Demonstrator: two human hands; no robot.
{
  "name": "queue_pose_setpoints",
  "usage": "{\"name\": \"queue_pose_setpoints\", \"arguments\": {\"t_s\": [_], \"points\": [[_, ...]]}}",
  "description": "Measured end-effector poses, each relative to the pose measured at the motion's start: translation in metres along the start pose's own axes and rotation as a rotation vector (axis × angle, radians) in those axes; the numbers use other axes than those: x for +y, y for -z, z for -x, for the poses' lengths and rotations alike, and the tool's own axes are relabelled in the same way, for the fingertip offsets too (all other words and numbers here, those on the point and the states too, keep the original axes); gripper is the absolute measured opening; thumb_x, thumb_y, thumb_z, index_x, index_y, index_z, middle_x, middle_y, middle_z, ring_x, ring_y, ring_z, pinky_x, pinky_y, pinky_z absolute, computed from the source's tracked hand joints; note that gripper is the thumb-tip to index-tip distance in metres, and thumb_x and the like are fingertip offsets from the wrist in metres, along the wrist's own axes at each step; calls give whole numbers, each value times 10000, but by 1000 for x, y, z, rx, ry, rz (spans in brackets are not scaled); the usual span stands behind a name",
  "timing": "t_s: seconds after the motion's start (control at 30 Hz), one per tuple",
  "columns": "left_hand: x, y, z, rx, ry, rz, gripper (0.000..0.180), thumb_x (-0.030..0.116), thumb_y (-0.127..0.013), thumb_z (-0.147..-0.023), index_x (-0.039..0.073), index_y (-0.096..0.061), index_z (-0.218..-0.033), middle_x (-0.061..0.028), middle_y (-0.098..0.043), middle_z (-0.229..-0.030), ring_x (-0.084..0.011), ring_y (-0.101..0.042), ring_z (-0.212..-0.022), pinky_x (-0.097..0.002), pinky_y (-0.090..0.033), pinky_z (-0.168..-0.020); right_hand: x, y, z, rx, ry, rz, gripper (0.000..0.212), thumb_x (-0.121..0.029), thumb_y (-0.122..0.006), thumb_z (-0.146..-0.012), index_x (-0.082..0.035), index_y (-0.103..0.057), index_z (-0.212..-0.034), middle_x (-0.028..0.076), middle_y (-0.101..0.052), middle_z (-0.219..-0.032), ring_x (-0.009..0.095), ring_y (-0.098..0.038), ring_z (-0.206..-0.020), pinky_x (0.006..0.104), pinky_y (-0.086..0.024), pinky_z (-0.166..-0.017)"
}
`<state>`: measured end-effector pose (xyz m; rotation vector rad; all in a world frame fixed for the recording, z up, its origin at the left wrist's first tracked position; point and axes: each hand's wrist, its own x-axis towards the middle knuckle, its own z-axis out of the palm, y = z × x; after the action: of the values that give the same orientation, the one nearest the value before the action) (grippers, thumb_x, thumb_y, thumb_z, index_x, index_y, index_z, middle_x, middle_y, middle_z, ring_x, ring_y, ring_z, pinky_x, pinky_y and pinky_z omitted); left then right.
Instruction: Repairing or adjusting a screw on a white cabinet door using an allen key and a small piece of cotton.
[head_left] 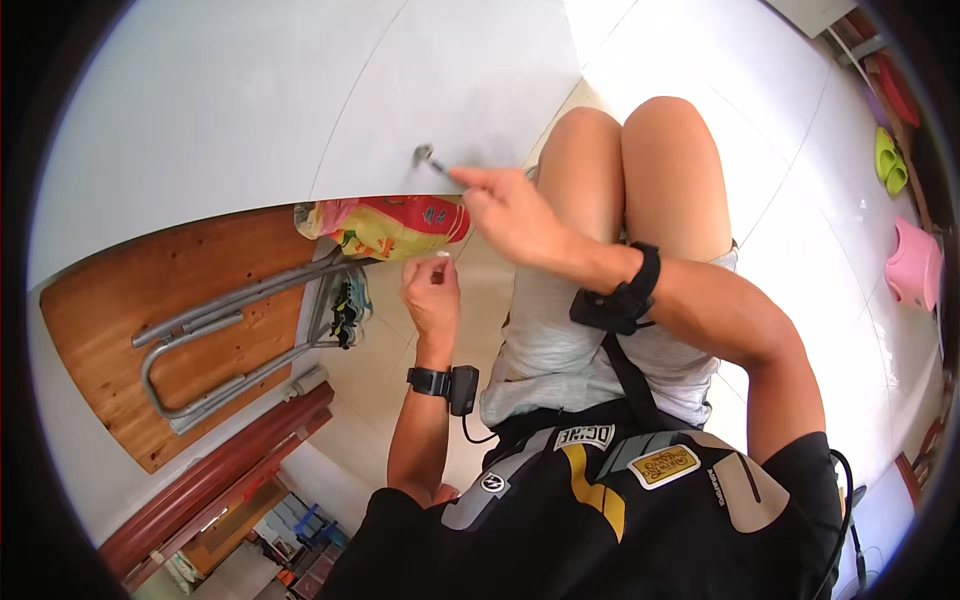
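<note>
The right hand [512, 215] is closed on one end of the metal-headed tool [436, 165], probably leaving its head free over the white table [230, 120]; beside the table's edge, the left hand [431, 298] pinches a small whitish piece [443, 254].

tool [424, 155] in right grip [505, 212] | folding table [255, 340] left of bags [405, 227] | clogs [888, 163] far right

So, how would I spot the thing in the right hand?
Find the big white surface at upper left. Near its lower right edge, the right hand holds a slim dark-handled tool. Its small, blurred, metallic-looking head sets it apart from the bulky red-and-yellow package just below.
</note>
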<state>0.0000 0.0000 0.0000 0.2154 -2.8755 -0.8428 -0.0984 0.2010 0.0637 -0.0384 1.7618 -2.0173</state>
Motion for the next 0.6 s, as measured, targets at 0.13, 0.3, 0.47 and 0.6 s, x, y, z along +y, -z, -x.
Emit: {"name": "queue_pose_setpoints", "arguments": {"t_s": [0.13,0.3,0.47,0.6], "points": [[33,22,-28,259,-103,49,94,-61,-765,-812,-14,-740,-889,-105,-651,-933,-211,-678,-721,-283,-580,-628,1,-11,0,-79,59,-179,470,-104,-446,-963,69,-570,-1382,-8,-554,-722,60,-447,-554,264,-387,-491],[38,35,-56,448,-197,124,100,-53,-790,-819,-21,-745,-902,-91,-638,-940,-180,-670,-749,-285,-584,-606,-34,22,-1,-308,-305,-620,455,-70,-454,-971,58,-474,-1407,-62,-364,-665,54,-275,-519,254,-200,-425],[34,32,-48,441,-200,119,94,-72,-766,-848,-85,-717,-927,-93,-621,-1009,-147,-680,-777,-261,-591,-643,-42,28,-4,-312,-374,-700,421,-62,-434,-976,62,-469,-1377,-65,-329,-657,55,-248,-514,255,-187,-428],[49,20,-30,372,-154,128,96,-61,-783,-839,-71,-727,-917,-90,-627,-1019,-144,-680,-794,-256,-589,-655,-30,16,-10,-269,-423,-701,411,-59,-409,-979,72,-460,-1365,-66,-321,-647,57,-244,-510,254,-186,-427]]}}
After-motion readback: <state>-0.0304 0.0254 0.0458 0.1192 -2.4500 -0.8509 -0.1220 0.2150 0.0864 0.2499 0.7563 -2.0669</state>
